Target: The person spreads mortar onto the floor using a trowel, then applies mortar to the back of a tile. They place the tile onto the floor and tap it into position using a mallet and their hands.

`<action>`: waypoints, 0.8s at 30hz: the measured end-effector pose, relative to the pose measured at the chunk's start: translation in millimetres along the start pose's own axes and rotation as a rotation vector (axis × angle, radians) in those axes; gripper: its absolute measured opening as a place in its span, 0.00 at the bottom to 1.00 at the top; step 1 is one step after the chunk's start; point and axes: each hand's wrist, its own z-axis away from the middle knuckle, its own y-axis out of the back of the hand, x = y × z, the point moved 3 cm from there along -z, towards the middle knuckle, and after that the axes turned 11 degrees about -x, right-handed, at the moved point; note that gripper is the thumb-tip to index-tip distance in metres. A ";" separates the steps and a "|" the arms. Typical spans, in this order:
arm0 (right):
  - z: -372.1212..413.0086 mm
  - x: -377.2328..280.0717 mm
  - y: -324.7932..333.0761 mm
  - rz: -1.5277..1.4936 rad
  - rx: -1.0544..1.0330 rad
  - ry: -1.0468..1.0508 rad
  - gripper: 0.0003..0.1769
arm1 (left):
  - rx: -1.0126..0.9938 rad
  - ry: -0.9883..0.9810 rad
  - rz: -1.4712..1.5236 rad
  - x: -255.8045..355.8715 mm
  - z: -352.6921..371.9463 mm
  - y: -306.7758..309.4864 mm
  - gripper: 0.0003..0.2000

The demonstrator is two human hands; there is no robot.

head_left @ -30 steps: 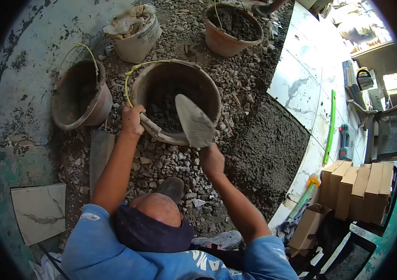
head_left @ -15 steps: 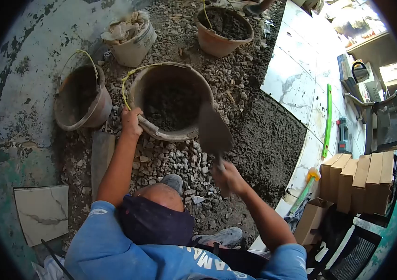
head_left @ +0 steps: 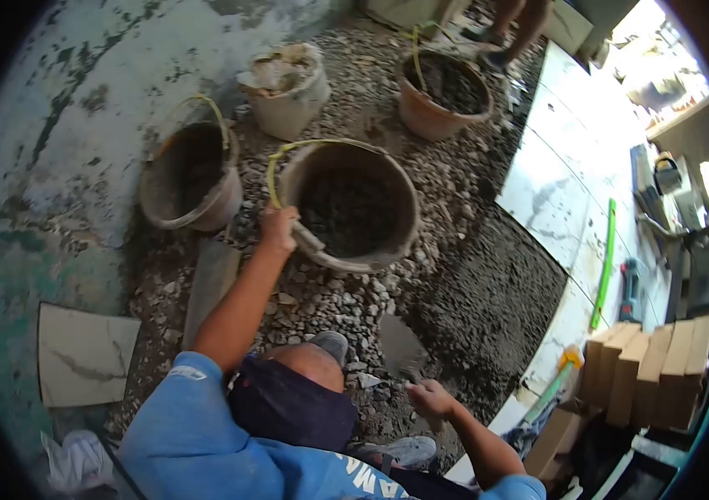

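Note:
My left hand (head_left: 279,229) is closed on the near-left rim of a round bucket (head_left: 404,237), whose yellow handle hangs over that side. Dark wet mortar (head_left: 350,212) lies inside it. In my right hand (head_left: 432,400) I grip a trowel (head_left: 402,343), its grey blade pointing away from me, low over the gravel at the edge of the spread mortar (head_left: 492,292). The trowel stands nearer to me than the bucket.
Further buckets (head_left: 192,179) (head_left: 442,104) and a white sack-like container (head_left: 286,92) stand around. White marbled tiles (head_left: 554,167) border the mortar, with a green straightedge (head_left: 604,262) and cardboard boxes (head_left: 650,358) on the right. A person's legs (head_left: 521,33) show at the top.
My right hand has brought the trowel from the bucket's right rim down and toward me, over the gravel. My left hand stays on the rim; the whole view has shifted.

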 end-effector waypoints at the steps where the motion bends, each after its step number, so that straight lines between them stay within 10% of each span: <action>1: 16.0 -6.3 8.6 -0.087 0.014 0.020 0.21 | -0.019 -0.026 0.051 1.8 -1.1 -12.0 0.11; 24: 83.9 -70.0 97.7 0.105 0.490 0.160 0.15 | 0.000 0.014 0.185 25.9 -153.2 -62.6 0.07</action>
